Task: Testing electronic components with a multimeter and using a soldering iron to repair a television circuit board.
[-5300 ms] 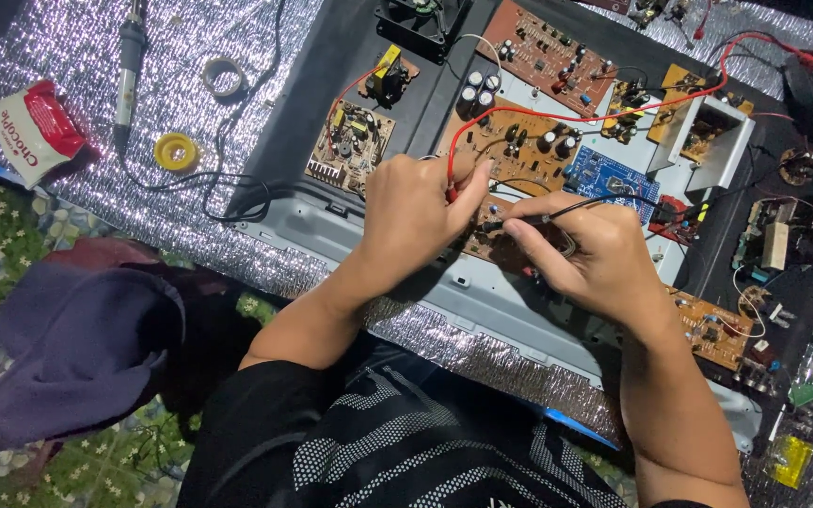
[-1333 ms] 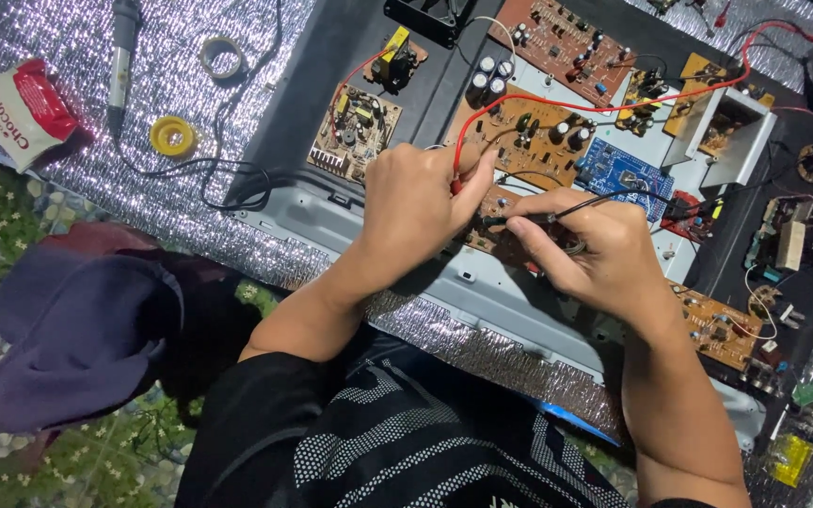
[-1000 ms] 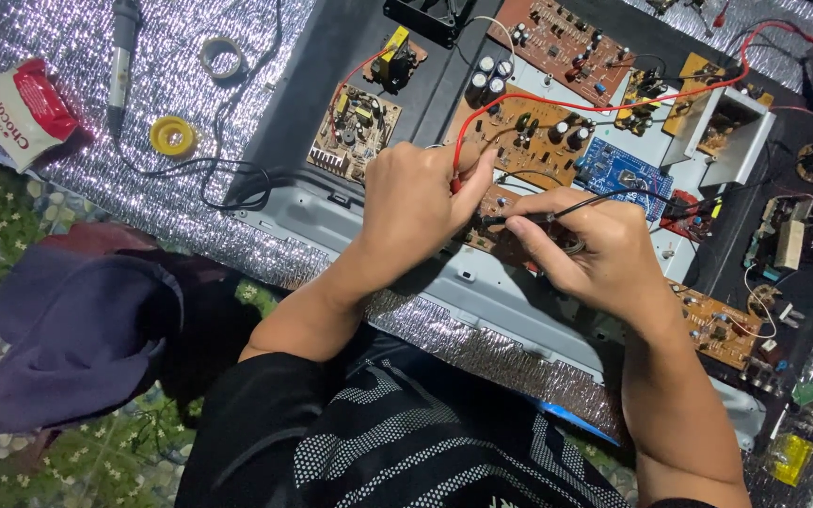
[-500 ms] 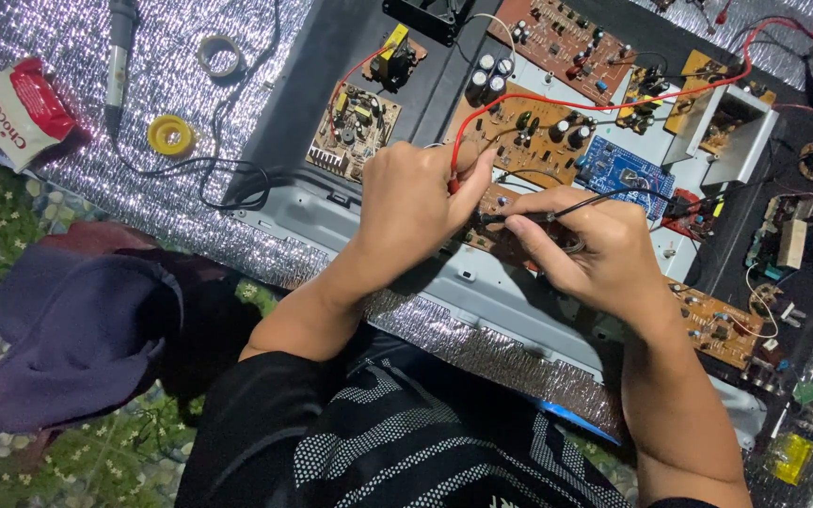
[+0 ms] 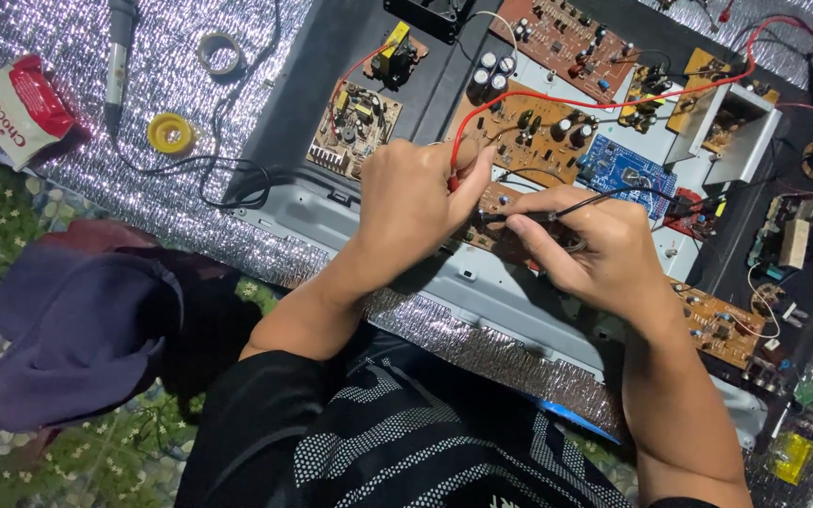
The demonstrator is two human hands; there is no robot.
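Pinching red probe in left hand and black probe in right hand, both touching the brown circuit board's near edge; steadying tips, avoiding bridging neighbouring joints.

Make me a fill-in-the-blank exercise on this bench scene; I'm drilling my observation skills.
1. The left hand grips a probe with a ____ lead.
2. The right hand grips a probe with a ____ lead.
3. Both probe tips meet on a ____ circuit board.
4. The roll lying on the silver sheet is ____.

Missing words: red; black; brown; yellow
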